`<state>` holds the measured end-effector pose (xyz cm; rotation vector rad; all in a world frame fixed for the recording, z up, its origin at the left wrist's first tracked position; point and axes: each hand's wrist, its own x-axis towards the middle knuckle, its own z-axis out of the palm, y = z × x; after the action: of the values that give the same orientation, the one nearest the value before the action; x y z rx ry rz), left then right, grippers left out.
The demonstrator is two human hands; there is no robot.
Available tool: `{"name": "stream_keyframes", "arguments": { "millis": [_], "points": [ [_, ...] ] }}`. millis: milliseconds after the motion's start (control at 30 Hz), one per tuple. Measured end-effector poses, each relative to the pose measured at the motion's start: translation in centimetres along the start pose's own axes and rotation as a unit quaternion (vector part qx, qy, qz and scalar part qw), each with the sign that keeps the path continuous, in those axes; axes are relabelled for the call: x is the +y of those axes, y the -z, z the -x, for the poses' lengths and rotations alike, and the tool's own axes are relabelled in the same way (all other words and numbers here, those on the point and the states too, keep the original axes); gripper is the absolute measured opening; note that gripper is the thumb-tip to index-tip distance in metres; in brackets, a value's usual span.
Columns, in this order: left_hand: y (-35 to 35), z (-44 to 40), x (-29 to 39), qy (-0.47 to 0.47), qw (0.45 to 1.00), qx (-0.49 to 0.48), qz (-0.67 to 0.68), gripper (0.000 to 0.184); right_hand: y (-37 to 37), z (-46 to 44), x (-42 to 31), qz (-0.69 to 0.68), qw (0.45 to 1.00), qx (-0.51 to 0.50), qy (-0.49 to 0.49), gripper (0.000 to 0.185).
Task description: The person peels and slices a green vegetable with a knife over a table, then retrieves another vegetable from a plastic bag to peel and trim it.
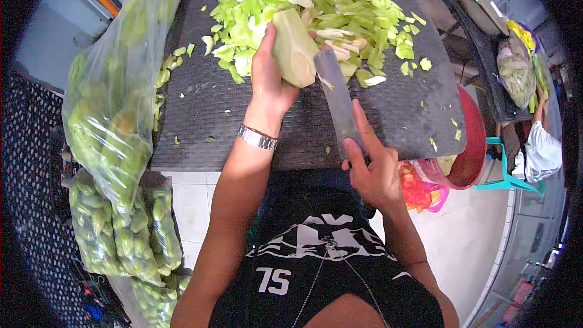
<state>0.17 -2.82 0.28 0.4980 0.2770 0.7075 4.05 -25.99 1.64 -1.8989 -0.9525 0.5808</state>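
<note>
My left hand [267, 79] is wrapped round a large, pale green vegetable [293, 48] that resembles a peeled chayote, with a flat cut face toward me. Closed low on a broad-bladed knife [337, 100], my right hand [375, 173] has its forefinger along the blade; the handle is hidden in the palm. The blade points away from me, its tip close beside the vegetable's right side; whether they touch I cannot tell. Both hands are over the near part of a dark woven-patterned table [218, 127]. Beyond them lies a heap of green slices [352, 6], with whitish pieces among them.
A clear plastic bag of green produce [115, 109] leans at the table's left edge, with more filled bags [127, 231] below. At right are a red tub [470, 140], an orange and pink bag [422, 191] and a turquoise stool [510, 182]. Another person's sleeve [542, 152] shows far right.
</note>
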Motion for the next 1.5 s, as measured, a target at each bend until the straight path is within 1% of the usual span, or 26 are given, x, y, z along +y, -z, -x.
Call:
{"name": "stream_keyframes", "arguments": {
  "millis": [67, 200, 267, 367, 400, 467, 567, 667, 800, 900, 1000, 1133, 1200, 1300, 1400, 1467, 1500],
  "points": [
    [-0.1, 0.0, 0.0, -0.006, 1.000, 0.001, -0.003, 0.052, -0.1, -0.1, 0.2, -0.011, 1.000, -0.005, -0.008, 0.063],
    [0.4, -0.2, -1.1, -0.015, 1.000, -0.012, -0.004, 0.049, -0.5, -0.7, 0.7, 0.017, 1.000, 0.000, 0.008, 0.065],
    [0.8, -0.4, -1.2, 0.008, 1.000, -0.018, -0.002, 0.049, -0.5, -0.9, 1.1, 0.018, 1.000, 0.002, 0.020, 0.065],
    [0.9, -0.5, -0.5, 0.037, 0.999, -0.011, 0.007, 0.051, -0.3, 0.1, 0.5, -0.001, 0.999, -0.040, -0.032, 0.066],
    [1.0, -0.5, -0.4, 0.045, 0.999, -0.005, 0.011, 0.052, -0.3, 0.1, 0.6, -0.013, 0.999, -0.041, -0.034, 0.066],
    [0.9, -0.4, -1.0, 0.046, 0.999, -0.013, -0.007, 0.051, -0.4, 0.3, 1.1, -0.038, 0.997, -0.046, -0.039, 0.066],
    [0.6, -0.2, -1.2, 0.051, 0.998, -0.018, -0.029, 0.052, -0.3, -0.7, 1.1, -0.051, 0.993, -0.065, -0.083, 0.066],
    [0.8, -0.5, -0.8, 0.044, 0.998, -0.026, -0.026, 0.053, -0.6, 0.3, 1.2, -0.081, 0.993, -0.067, -0.058, 0.064],
    [1.1, -0.2, -1.5, 0.061, 0.996, -0.044, -0.055, 0.052, -0.6, -0.6, 1.9, -0.109, 0.989, -0.066, -0.073, 0.065],
    [0.8, -0.3, -1.0, 0.056, 0.996, -0.038, -0.056, 0.052, -0.5, -0.7, 1.2, -0.119, 0.987, -0.080, -0.074, 0.065],
    [1.4, -0.8, -0.8, 0.052, 0.996, -0.037, -0.054, 0.056, 0.2, 0.0, 0.9, -0.080, 0.984, -0.113, -0.110, 0.065],
    [1.7, -0.8, -1.5, 0.061, 0.994, -0.064, -0.062, 0.059, -0.2, -0.6, 1.6, -0.133, 0.984, -0.087, -0.084, 0.064],
    [1.2, -0.6, -1.5, 0.047, 0.995, -0.046, -0.073, 0.060, -0.3, -0.9, 1.8, -0.143, 0.983, -0.086, -0.080, 0.063],
    [1.4, -0.5, -1.2, 0.056, 0.996, -0.037, -0.061, 0.059, 0.3, -1.0, 1.4, -0.118, 0.985, -0.101, -0.079, 0.062],
    [1.6, -0.6, -0.7, 0.082, 0.995, -0.033, -0.049, 0.057, 2.3, -1.8, 1.6, -0.058, 0.982, -0.149, -0.099, 0.063],
    [1.3, -0.5, -0.4, 0.102, 0.992, -0.033, -0.059, 0.055, 3.3, -2.2, 2.9, -0.054, 0.985, -0.157, -0.045, 0.062],
    [1.4, -0.5, -0.4, 0.106, 0.991, -0.048, -0.063, 0.052, 4.0, -2.6, 3.2, -0.051, 0.985, -0.167, -0.017, 0.062]
  ]
}}
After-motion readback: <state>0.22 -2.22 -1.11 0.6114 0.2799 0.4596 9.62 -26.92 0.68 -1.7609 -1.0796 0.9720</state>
